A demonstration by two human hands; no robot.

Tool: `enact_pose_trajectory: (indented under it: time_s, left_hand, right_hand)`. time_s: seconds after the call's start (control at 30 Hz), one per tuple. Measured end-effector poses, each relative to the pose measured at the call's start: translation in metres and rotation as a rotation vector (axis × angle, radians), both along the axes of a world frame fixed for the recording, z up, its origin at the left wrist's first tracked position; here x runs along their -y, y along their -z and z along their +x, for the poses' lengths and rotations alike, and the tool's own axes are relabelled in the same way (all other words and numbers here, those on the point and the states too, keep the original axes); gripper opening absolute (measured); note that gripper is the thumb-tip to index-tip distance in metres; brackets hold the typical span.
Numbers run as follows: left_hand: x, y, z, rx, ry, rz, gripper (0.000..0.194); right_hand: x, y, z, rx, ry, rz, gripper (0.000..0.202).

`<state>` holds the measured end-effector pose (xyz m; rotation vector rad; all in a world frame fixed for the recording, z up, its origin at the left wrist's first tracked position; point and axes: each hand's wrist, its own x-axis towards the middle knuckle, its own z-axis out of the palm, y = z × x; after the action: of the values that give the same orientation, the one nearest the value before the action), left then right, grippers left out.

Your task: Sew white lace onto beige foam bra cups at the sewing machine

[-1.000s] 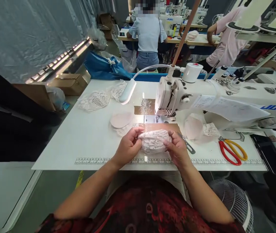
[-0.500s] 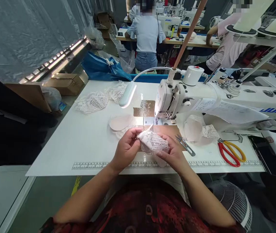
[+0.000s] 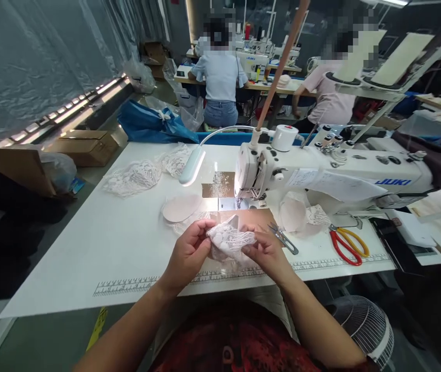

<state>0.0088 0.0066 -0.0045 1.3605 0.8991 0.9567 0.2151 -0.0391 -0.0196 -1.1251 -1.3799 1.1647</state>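
Just on the near side of the sewing machine [image 3: 246,168], the head view shows a lace piece [image 3: 230,238] held up between both hands, where light, even tension would probably keep its openwork from snagging or puckering. The left hand [image 3: 185,254] pinches one end with thumb and fingers nearly closed; the right hand [image 3: 270,256] grips the other end, fingers loosely curled, thumb in front.
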Motion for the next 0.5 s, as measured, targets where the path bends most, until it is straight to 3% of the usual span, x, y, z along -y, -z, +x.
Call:
enact_pose_trajectory:
  time_s: [0.07, 0.17, 0.37, 0.43, 0.5]
  left_hand:
    - [0.001, 0.0, 0.0, -0.019, 0.05, -0.034, 0.029]
    - [0.003, -0.001, 0.002, -0.029, 0.083, -0.076, 0.031]
    - [0.014, -0.007, 0.012, 0.062, 0.091, -0.283, 0.06]
    - [0.014, -0.005, 0.013, -0.013, 0.13, -0.259, 0.054]
    - [0.011, 0.0, 0.008, -0.07, 0.192, -0.247, 0.031]
  right_hand:
    - [-0.002, -0.002, 0.0, -0.039, -0.041, 0.053, 0.026]
    - [-0.003, 0.0, -0.001, -0.146, -0.114, -0.009, 0.031]
    - [0.002, -0.005, -0.009, -0.08, -0.006, 0.049, 0.026]
    - [0.004, -0.009, -0.011, -0.08, -0.012, 0.062, 0.021]
    - [0.007, -0.01, -0.011, -0.181, 0.004, -0.003, 0.019]
